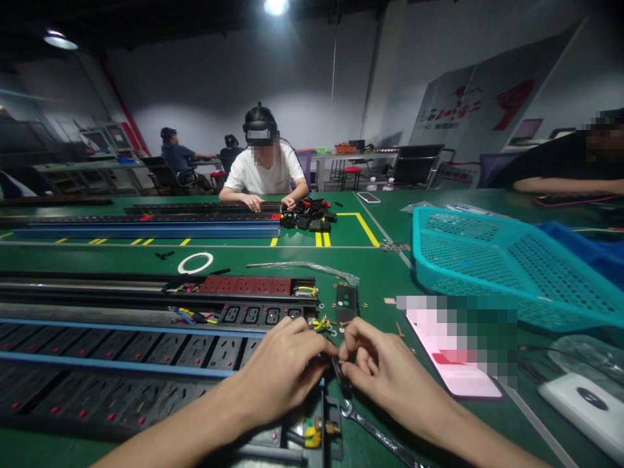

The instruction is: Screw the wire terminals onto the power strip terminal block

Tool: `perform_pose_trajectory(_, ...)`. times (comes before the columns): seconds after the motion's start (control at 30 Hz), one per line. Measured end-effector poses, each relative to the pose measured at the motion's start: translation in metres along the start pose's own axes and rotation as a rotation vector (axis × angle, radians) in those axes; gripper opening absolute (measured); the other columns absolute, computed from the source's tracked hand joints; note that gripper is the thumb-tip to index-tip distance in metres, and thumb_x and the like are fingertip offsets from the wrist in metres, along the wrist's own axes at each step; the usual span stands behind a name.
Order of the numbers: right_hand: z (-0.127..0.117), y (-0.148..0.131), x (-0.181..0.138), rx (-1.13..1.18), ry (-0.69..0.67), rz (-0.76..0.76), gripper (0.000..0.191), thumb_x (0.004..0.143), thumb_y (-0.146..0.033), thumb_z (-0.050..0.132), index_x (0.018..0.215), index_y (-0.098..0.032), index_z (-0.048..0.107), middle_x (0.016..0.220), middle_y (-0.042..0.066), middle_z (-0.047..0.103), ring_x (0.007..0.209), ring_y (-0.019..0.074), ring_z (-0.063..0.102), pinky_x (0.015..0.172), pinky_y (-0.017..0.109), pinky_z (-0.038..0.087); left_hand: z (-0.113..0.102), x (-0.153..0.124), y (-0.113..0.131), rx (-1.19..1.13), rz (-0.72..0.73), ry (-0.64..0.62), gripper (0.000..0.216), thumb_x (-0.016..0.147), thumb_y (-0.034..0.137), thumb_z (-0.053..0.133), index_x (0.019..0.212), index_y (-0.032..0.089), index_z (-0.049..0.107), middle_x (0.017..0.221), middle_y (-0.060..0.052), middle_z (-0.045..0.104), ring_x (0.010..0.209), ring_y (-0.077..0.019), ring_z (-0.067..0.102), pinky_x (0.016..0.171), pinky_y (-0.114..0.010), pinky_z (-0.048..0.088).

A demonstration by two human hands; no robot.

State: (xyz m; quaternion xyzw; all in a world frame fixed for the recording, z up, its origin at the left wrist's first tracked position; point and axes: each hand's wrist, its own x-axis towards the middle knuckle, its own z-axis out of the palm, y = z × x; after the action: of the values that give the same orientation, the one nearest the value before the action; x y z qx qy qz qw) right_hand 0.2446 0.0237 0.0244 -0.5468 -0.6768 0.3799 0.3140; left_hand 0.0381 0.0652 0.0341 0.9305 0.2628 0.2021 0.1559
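My left hand (pixel 287 357) rests over the near end of a black power strip (pixel 185 348), its fingers closed at the strip's tip. Facing it, my right hand (pixel 385 367) has thumb and forefinger pinched together. Between the fingertips of both hands is a narrow dark part (pixel 340 374) at the strip's end; my fingers cover most of it, and I cannot make out its kind. Just below lies a steel wrench (pixel 375 432). Another socket strip (pixel 88 403) is closest to me, with yellow-green wires (pixel 312 434) and a brass bolt (pixel 332 427) at its end.
Further strips, one with red-brown sockets (pixel 246 285), lie beyond. Small washers and a black plate (pixel 346 300) sit past my hands. To the right are a pink phone (pixel 463 374), a turquoise basket (pixel 468 286) and a white device (pixel 585 409). A person (pixel 266 166) works across the table.
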Motion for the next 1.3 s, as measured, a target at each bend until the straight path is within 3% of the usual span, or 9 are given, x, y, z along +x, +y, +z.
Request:
perform_pose_trajectory(0.2,0.011,0.006,-0.001,0.108,0.062,-0.042,0.016,0.077,-0.011,0.053,0.079,-0.024,0.042,0.058,-0.011,0.035,0.052,0.0108,0.038,0.05,0.023,0.025,-0.003,0.001,0.001,0.12,0.088,-0.121,0.045,0.091,0.002,0.047,0.129,0.026,0.051,0.106,-0.002,0.063,0.091,-0.0204,0.05,0.075,-0.033,0.034)
perform_pose_trajectory(0.4,0.016,0.007,-0.001,0.255,0.112,-0.029,0.022,0.078,-0.022,0.055,0.072,-0.025,0.034,0.068,-0.007,0.046,0.055,0.0103,0.036,0.052,0.023,0.029,-0.006,0.004,0.004,0.115,0.069,-0.114,0.033,0.087,0.007,0.049,0.117,0.021,0.055,0.1,-0.003,0.061,0.091,-0.0216,0.048,0.078,-0.035,0.034)
perform_pose_trajectory(0.6,0.017,0.006,-0.003,0.134,0.163,-0.085,0.024,0.083,-0.025,0.054,0.07,-0.025,0.034,0.073,0.0,0.059,0.063,0.0146,0.05,0.058,0.026,0.035,-0.007,0.004,0.006,0.075,0.035,-0.076,0.019,0.09,0.008,0.043,0.098,0.02,0.056,0.097,-0.003,0.061,0.09,-0.022,0.047,0.08,-0.036,0.035)
perform_pose_trajectory(0.8,0.016,0.006,-0.002,0.111,0.168,-0.113,0.027,0.082,-0.022,0.053,0.068,-0.026,0.031,0.068,-0.001,0.057,0.064,0.0153,0.053,0.058,0.025,0.035,-0.009,0.004,0.008,0.139,0.039,-0.148,0.03,0.086,0.007,0.046,0.109,0.023,0.059,0.1,-0.002,0.06,0.093,-0.0227,0.045,0.082,-0.037,0.034)
perform_pose_trajectory(1.03,0.009,0.003,0.0,0.173,0.106,-0.074,0.029,0.083,-0.025,0.057,0.069,-0.026,0.032,0.069,-0.003,0.054,0.065,0.0149,0.054,0.058,0.024,0.035,-0.01,0.006,0.012,0.25,0.05,-0.124,0.017,0.087,0.014,0.053,0.101,0.022,0.06,0.096,-0.002,0.06,0.09,-0.0235,0.045,0.08,-0.04,0.032)
perform_pose_trajectory(1.3,0.005,0.003,0.0,0.141,0.091,-0.055,0.031,0.081,-0.023,0.059,0.067,-0.025,0.031,0.068,-0.003,0.055,0.067,0.0153,0.055,0.059,0.024,0.036,-0.013,0.008,0.011,0.265,0.002,-0.21,0.025,0.09,0.012,0.052,0.109,0.025,0.059,0.097,-0.002,0.06,0.092,-0.0233,0.047,0.079,-0.039,0.034)
